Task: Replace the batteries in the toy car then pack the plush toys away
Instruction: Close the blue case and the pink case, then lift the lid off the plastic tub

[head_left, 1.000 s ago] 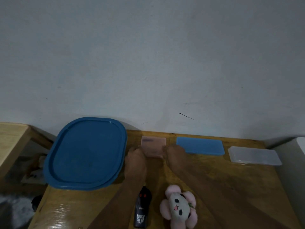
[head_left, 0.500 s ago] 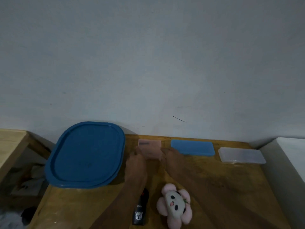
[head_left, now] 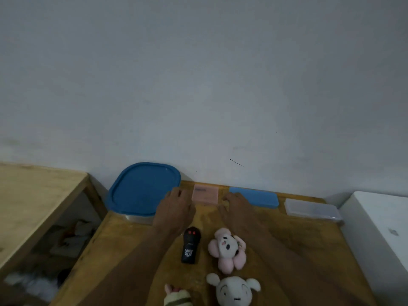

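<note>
Both hands lay palm down on the wooden table (head_left: 309,250), the left hand (head_left: 174,212) and the right hand (head_left: 237,209) flanking a pink box (head_left: 205,195) near the wall; their fingers were spread loosely and gripped nothing. The black toy car (head_left: 190,245) stood between the forearms, beside a pink panda plush (head_left: 227,248). A white plush (head_left: 234,289) and a striped plush (head_left: 176,294) lay nearer. A blue-lidded container (head_left: 141,191) sat left, touching the left fingertips.
</note>
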`<state>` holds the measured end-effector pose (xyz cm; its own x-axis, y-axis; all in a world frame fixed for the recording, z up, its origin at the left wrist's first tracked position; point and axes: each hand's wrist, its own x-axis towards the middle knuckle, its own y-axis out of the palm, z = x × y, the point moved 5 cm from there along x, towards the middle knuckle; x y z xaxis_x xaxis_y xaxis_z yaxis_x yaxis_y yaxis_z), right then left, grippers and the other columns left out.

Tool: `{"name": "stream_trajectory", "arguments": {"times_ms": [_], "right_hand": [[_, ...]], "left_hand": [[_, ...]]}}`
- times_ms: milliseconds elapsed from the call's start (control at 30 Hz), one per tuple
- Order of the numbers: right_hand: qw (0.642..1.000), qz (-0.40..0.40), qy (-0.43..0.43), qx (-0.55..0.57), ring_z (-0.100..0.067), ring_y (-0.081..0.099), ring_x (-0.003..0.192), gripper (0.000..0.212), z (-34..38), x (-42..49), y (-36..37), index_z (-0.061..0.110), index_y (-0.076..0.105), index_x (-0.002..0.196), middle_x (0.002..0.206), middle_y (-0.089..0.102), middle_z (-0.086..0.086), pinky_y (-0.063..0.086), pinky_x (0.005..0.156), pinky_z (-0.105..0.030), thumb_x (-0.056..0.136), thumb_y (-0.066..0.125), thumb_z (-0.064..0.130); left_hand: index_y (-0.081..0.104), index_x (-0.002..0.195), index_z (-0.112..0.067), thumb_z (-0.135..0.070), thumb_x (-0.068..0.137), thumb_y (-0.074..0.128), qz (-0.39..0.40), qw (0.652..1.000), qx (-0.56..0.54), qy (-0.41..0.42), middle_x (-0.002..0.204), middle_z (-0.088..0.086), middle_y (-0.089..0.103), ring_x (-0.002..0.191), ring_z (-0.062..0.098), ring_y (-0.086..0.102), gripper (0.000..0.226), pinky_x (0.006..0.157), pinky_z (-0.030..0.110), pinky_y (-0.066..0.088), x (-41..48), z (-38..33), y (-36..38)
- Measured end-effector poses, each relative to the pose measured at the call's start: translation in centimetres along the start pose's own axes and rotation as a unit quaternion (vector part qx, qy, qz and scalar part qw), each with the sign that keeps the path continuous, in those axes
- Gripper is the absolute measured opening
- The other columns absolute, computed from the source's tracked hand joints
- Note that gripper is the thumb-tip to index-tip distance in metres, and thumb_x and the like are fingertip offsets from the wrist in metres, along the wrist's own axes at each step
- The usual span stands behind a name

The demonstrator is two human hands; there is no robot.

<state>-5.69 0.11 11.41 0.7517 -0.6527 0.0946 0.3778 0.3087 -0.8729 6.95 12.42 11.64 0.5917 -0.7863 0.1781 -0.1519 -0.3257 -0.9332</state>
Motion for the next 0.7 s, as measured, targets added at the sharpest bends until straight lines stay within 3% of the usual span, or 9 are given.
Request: {"name": "stream_trajectory", "arguments": {"times_ms": [133, 367, 700], "right_hand": [[0.998, -0.036, -0.022, 0.051, -0.023, 0.055, 0.103, 0.029, 2.2, -2.0, 0.1, 0.011, 0.058, 0.116, 0.115, 0.059, -0.008, 0.043, 0.082, -0.030, 0.093, 0.054, 0.028], [0.996, -0.035, -0.043, 0.075, -0.018, 0.055, 0.101, 0.031, 6.7, -4.2, 1.9, 0.013, 0.058, 0.117, 0.112, 0.062, -0.004, 0.045, 0.081, -0.029, 0.093, 0.055, 0.032], [0.994, -0.038, 0.015, 0.102, -0.018, 0.057, 0.093, 0.020, 11.7, 1.3, 6.2, 0.015, 0.058, 0.103, 0.100, 0.060, 0.000, 0.052, 0.081, -0.036, 0.092, 0.056, 0.032]], "left_hand": [[0.056, 0.116, -0.012, -0.036, 0.095, 0.047, -0.029, 0.999, 0.009, -0.041, 0.112, 0.007, 0.055, 0.100, 0.022, 0.053, 0.033, 0.083, 0.034, 0.049, -3.7, 1.6, -3.2], [0.052, 0.127, -0.010, -0.035, 0.094, 0.051, -0.059, 0.994, 0.023, -0.091, 0.119, 0.011, 0.056, 0.106, 0.027, 0.055, 0.041, 0.085, 0.036, 0.049, -8.4, 6.3, -6.6], [0.044, 0.135, -0.013, -0.036, 0.096, 0.048, -0.044, 0.993, -0.015, -0.106, 0.129, 0.008, 0.052, 0.110, 0.021, 0.055, 0.046, 0.088, 0.031, 0.049, -5.3, 15.1, -7.5]]}}
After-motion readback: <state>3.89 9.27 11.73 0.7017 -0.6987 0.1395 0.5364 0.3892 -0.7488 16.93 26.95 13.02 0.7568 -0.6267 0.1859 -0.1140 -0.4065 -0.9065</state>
